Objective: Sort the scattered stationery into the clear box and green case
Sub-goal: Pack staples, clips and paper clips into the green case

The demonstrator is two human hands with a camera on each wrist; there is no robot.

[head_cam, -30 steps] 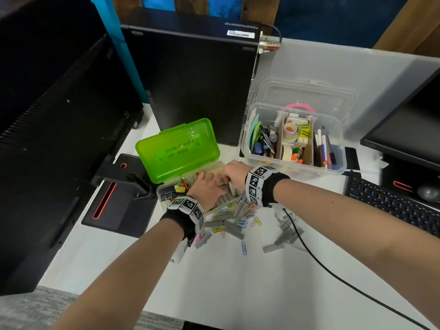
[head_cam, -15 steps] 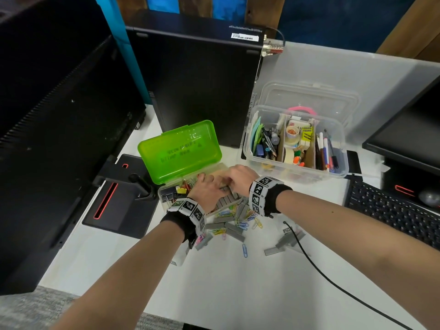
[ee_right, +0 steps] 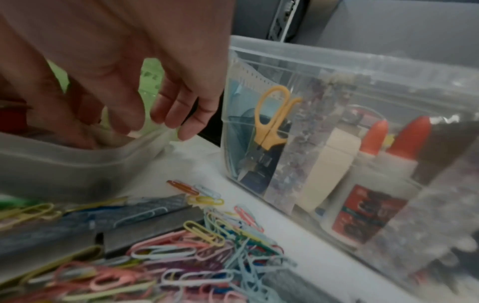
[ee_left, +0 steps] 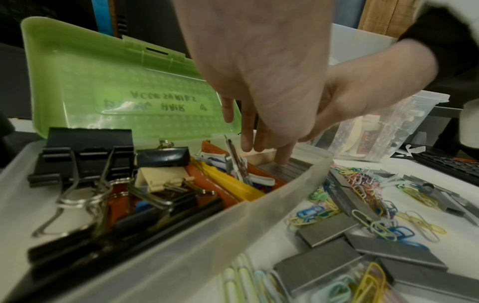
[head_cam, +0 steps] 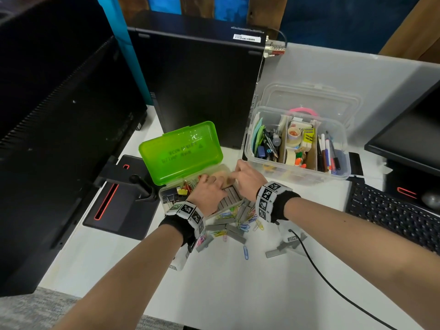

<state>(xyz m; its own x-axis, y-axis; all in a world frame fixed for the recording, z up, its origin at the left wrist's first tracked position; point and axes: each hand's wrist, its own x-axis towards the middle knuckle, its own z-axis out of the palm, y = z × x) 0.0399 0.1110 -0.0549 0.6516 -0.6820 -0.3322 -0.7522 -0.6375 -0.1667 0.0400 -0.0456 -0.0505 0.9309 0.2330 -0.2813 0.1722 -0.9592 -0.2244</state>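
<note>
Right, both hands are down in the green case (head_cam: 181, 152), lid up, sitting on the tabletop (head_cam: 238, 282) just left of the clear box (head_cam: 297, 167). Left hand (head_cam: 209, 189) reaches in with fingers straight, tips touching a row of grey staple strips (ee_left: 285, 170) along the case's right end, gripping nothing. Right hand (head_cam: 250, 179) hangs over the case's far right corner, fingers loosely curled; whether it pinches anything, I cannot tell. Binder clips (ee_left: 85, 155) crowd the case's left end. Coloured paper clips (head_cam: 245, 222) and loose staple blocks (head_cam: 235, 234) lie scattered on the tabletop just in front of the case. The clear box holds scissors (ee_right: 274, 119), glue bottles (ee_right: 376, 184), tape and pens
</note>
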